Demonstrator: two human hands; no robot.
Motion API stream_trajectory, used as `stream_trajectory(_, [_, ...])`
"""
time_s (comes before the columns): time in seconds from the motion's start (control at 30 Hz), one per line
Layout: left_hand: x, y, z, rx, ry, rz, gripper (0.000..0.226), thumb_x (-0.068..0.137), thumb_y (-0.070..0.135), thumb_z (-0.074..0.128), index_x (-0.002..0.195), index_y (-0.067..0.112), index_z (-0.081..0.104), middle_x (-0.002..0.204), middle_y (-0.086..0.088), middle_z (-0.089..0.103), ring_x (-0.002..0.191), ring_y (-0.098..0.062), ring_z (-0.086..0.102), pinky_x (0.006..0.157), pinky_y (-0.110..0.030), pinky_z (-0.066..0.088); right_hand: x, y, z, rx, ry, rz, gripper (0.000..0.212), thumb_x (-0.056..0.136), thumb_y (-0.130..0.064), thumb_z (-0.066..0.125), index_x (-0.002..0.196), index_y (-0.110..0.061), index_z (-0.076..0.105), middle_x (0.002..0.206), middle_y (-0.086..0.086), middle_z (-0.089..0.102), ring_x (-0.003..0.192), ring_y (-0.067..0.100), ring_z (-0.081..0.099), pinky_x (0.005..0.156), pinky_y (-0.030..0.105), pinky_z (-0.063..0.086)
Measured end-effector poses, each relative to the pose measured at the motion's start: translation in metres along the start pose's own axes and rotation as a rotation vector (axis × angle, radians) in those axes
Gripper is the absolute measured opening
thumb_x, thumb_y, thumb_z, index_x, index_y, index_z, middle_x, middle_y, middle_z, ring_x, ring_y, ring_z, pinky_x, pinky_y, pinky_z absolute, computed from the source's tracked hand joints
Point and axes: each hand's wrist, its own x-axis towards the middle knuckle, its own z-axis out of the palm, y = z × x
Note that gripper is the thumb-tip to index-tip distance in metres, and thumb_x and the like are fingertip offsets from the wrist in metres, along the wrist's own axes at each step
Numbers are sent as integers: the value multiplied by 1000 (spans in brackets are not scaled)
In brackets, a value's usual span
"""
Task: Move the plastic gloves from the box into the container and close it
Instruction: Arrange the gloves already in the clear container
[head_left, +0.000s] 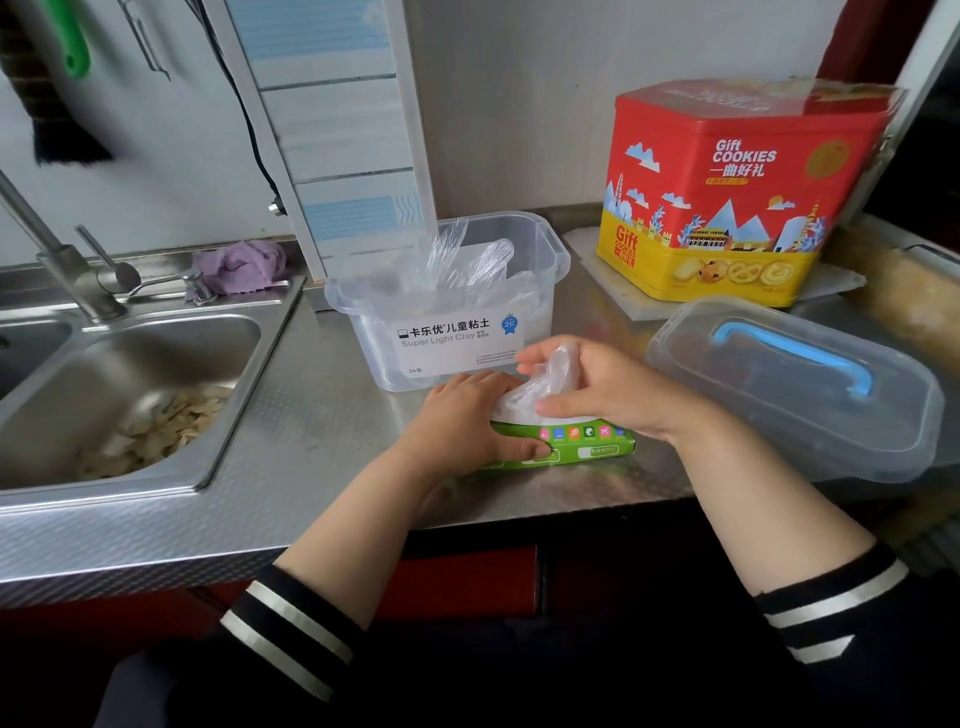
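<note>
Gloves (540, 387) of clear plastic bulge up out of the top of the green box (582, 441), which lies flat on the steel worktop (322, 415), long axis running left to right. The right hand (597, 389) pinches this wad, its grip clenched on the film. The left hand (462, 426) grips the box's left end, thumb curled on the near side. Just behind stands the clear container (452, 332), open-topped, with more crumpled gloves inside. Its lid (795, 389), blue handle up, lies to the right.

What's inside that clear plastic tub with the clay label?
Crumpled thin plastic gloves poke above the clear plastic tub. The white label hides its lower contents.
</note>
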Motion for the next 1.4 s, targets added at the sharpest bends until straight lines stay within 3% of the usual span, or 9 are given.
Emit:
stream_trajectory(0.13, [0, -1, 0, -9, -7, -11, 77, 68, 58, 78, 135, 32, 49, 132, 10, 53, 124, -16, 42, 102, -29, 27, -5, -11, -9, -136, -42, 4, 43, 81, 10, 67, 104, -26, 64, 110, -2, 67, 93, 2, 63, 83, 21, 52])
stream_trajectory(0.27, [-1, 1, -1, 21, -2, -11, 77, 69, 59, 76, 135, 29, 48, 129, 8, 54, 123, -17, 43, 96, -27, 26, 2, -14, 3, -239, 165, -50, 18, 82, 3, 70, 94, -11, 71, 91, 17, 67, 78, 15, 54, 64, 20, 46])
stream_trajectory(0.4, [-3, 4, -2, 25, -19, -12, 84, 70, 57, 77, 141, 28, 41, 125, 7, 54, 124, -19, 44, 99, -31, 29, 8, -19, 14, -180, 340, -132, 20, 81, -16, 76, 74, -34, 69, 88, -7, 72, 88, 16, 64, 84, 30, 49])
stream_trajectory(0.5, [-2, 5, -4, 42, -16, -47, 64, 69, 57, 78, 118, 23, 52, 103, 9, 46, 115, -20, 46, 86, -27, 27, 7, -31, 18, 126, 477, -213, 12, 83, -14, 72, 77, -24, 70, 79, -7, 70, 81, 9, 62, 83, 26, 47])
stream_trajectory(0.77, [-2, 9, -5, 96, -10, -19, 71, 71, 58, 75, 128, 23, 51, 128, 7, 54, 120, -18, 45, 97, -30, 31, 5, -41, 11, 654, 629, -295, 29, 69, -30, 70, 86, -6, 70, 79, -1, 74, 80, 11, 68, 79, 29, 55])
stream_trajectory(1.03, [-1, 11, -6, 174, -9, -7, 69, 74, 59, 72, 128, 23, 49, 130, 7, 53, 118, -18, 45, 96, -31, 33, 2, -63, 0, 768, 674, -382, 22, 65, -30, 73, 79, -13, 72, 75, -6, 71, 83, 9, 64, 94, 33, 50])
stream_trajectory(1.17, [0, 13, -13, 202, -74, 37, 73, 78, 57, 70, 138, 23, 44, 138, 3, 48, 126, -19, 41, 105, -32, 33, -1, -88, -28, 495, 798, -586, 14, 82, -28, 73, 70, -22, 68, 61, -20, 61, 68, -4, 51, 73, 16, 42])
stream_trajectory(1.3, [-2, 26, -46, -601, 88, 36, 63, 79, 68, 58, 120, 20, 61, 118, 5, 66, 111, -11, 59, 103, -33, 45, 0, -86, -25, -140, 820, -800, 7, 86, -16, 68, 91, -21, 68, 79, -28, 66, 80, -5, 61, 77, 15, 47])
stream_trajectory(1.4, [3, 42, -85, -1368, -41, -49, 90, 69, 82, 24, 107, 12, 67, 96, -2, 74, 94, -17, 67, 94, -32, 47, 14, -64, -12, -635, 711, -946, 18, 86, -17, 63, 97, -7, 74, 101, -3, 71, 93, 20, 64, 84, 35, 50])
